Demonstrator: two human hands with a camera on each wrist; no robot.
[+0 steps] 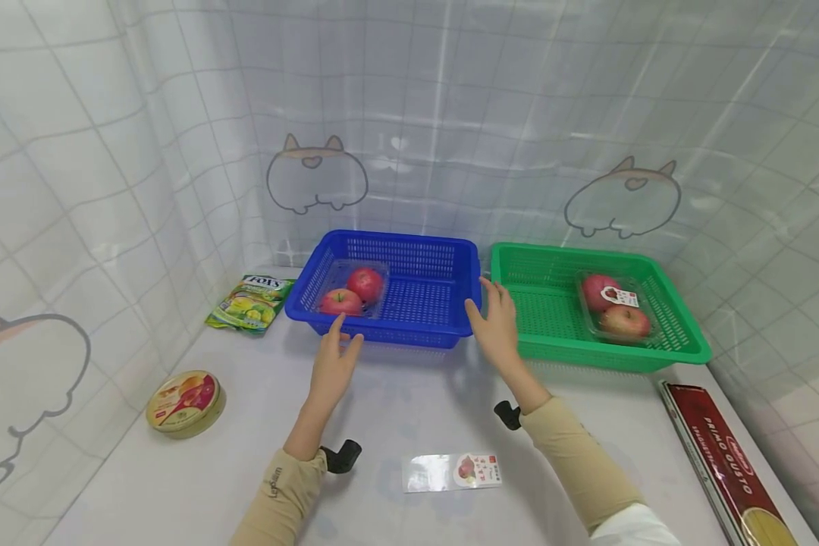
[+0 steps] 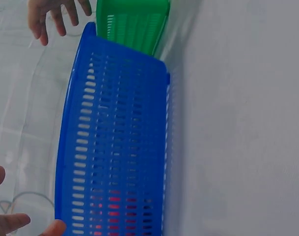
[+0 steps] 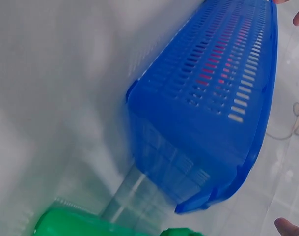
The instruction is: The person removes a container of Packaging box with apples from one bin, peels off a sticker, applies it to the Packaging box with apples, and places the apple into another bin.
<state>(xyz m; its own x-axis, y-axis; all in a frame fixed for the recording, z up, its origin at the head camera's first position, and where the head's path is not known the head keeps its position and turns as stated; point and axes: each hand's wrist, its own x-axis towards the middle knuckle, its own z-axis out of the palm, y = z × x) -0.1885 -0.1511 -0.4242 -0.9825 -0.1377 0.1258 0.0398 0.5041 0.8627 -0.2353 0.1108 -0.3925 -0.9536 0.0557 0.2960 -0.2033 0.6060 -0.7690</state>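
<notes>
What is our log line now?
left hand: near blue basket | right hand: near blue basket | blue basket: two apples | green basket: two more apples

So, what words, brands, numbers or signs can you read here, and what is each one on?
"FOX'S": shiny yellow-and-green bag
"PRIMO GUSTO": long, flat red box
"SPAGHETTI": same red box
Too small or blurred to read: the print on the round gold-and-red tin, tan fabric left sleeve, white sticker on the clear plastic apple pack, and flat clear-and-white label strip.
No readable numbers.
</notes>
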